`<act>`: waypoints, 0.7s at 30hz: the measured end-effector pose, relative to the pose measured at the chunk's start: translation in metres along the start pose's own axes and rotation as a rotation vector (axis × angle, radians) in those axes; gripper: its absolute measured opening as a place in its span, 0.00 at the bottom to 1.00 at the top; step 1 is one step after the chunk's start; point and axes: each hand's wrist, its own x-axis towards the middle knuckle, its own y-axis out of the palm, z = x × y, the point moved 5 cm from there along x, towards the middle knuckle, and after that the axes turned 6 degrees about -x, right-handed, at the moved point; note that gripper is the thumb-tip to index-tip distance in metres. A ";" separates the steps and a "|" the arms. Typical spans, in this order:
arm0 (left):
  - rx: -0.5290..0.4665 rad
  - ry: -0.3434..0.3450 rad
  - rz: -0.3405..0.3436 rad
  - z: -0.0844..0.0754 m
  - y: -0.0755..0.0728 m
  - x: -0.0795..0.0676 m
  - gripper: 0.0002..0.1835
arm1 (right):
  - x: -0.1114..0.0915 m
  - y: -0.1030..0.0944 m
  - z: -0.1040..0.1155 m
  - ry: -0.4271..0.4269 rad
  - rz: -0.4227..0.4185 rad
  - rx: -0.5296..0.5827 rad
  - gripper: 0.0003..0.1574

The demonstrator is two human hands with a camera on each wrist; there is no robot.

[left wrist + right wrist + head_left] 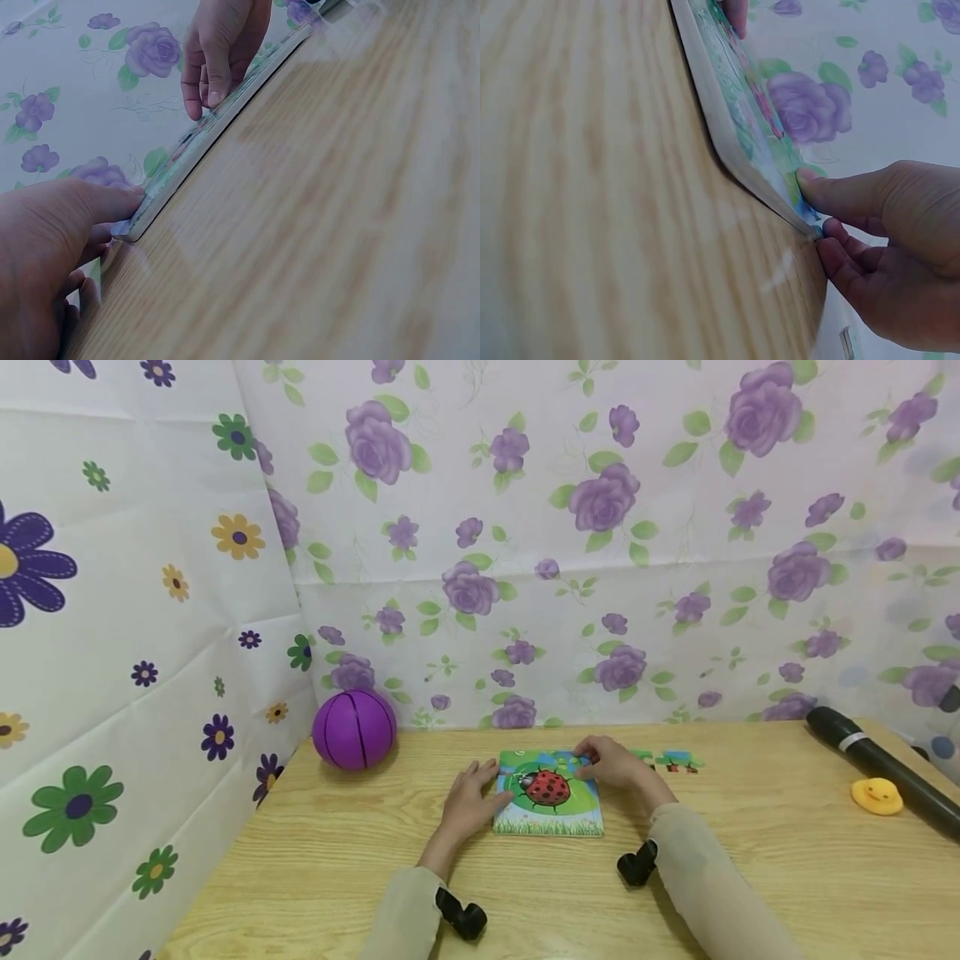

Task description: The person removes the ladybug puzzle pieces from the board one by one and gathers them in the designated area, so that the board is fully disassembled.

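A square jigsaw puzzle with a red ladybug on green lies flat on the table. Along its left side is my left hand, thumb on the top face and fingers at the edge; the left wrist view shows this hand gripping the rim near a corner. My right hand is at the far right corner. Up close, the right hand pinches that corner, thumb above and fingertips against the side. Whether a separate piece sits under that thumb, I cannot tell. Loose puzzle pieces lie just right of the right hand.
A purple ball stands at the table's back left. At the right are a yellow duck toy and a long black stick-like object with a silver band. Flowered cloth hangs behind the wooden table.
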 end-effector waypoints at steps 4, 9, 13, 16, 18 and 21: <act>0.001 0.001 -0.001 0.001 0.000 0.000 0.33 | 0.000 0.001 0.000 -0.021 0.018 0.024 0.21; -0.006 -0.002 -0.001 0.001 0.000 0.000 0.32 | -0.001 0.001 -0.003 -0.002 0.030 0.076 0.23; -0.004 0.004 -0.001 0.001 0.001 0.000 0.32 | -0.001 0.001 -0.006 0.023 0.010 0.103 0.24; 0.000 0.008 -0.001 0.000 0.000 0.001 0.32 | 0.000 0.000 -0.008 0.035 -0.028 0.106 0.24; 0.000 0.007 0.000 0.000 0.000 0.001 0.32 | 0.001 0.000 -0.009 0.040 -0.053 0.105 0.24; 0.000 0.002 0.002 0.002 0.001 0.002 0.33 | 0.001 -0.001 -0.010 0.032 -0.088 0.110 0.23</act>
